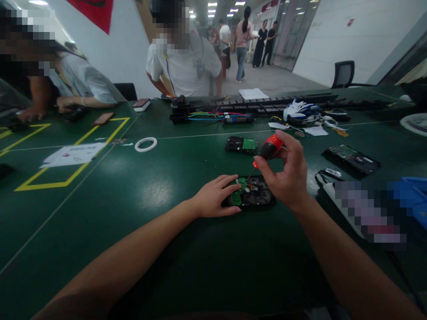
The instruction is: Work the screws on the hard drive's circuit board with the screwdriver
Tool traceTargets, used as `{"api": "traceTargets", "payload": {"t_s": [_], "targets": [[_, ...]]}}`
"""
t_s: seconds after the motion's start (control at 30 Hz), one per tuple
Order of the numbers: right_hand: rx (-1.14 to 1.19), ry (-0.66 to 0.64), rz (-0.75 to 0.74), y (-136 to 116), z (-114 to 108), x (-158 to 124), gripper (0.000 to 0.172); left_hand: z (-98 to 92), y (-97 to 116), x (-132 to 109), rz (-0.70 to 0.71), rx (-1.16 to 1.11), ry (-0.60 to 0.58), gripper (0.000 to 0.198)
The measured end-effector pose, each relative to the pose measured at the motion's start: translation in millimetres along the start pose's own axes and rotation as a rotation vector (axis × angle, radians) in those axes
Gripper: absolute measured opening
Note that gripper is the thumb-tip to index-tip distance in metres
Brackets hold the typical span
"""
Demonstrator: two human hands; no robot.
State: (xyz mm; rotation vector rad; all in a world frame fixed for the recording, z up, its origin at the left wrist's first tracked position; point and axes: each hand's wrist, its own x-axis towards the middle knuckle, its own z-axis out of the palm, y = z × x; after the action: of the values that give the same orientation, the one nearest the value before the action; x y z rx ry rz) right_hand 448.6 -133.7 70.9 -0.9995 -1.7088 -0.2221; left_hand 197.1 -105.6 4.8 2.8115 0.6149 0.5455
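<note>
A hard drive (pixel 258 195) lies on the green table, its green circuit board at the left end and a round hub near the middle. My left hand (pixel 216 195) holds it steady from the left, fingers across the board and thumb along the near edge. My right hand (pixel 290 173) is closed around a red and black screwdriver (pixel 269 147), tilted over the drive. Its thin shaft reaches down to the right edge of the circuit board; whether the tip sits in a screw is too small to tell. Just beyond lies a second hard drive (pixel 242 144).
At right are another hard drive (pixel 353 160), a cabled power strip (pixel 336 195), partly blurred out, and a blue plastic object (pixel 415 200). Gloves (pixel 300 111), wires and long black rails (pixel 253 104) lie at the back. A white ring (pixel 146 144) is left. People stand and sit across the table.
</note>
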Motion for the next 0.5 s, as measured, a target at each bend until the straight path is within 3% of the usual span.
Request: {"api": "traceTargets", "payload": {"t_s": [0.23,0.5], "targets": [[0.019,-0.043,0.025,2,-4,3,0.076,-0.6,0,0,-0.003,0.001,-0.005,0.076],[-0.062,-0.056,-0.048,-9,-16,13,0.070,-0.6,1,0,-0.006,0.006,-0.002,0.076]]}}
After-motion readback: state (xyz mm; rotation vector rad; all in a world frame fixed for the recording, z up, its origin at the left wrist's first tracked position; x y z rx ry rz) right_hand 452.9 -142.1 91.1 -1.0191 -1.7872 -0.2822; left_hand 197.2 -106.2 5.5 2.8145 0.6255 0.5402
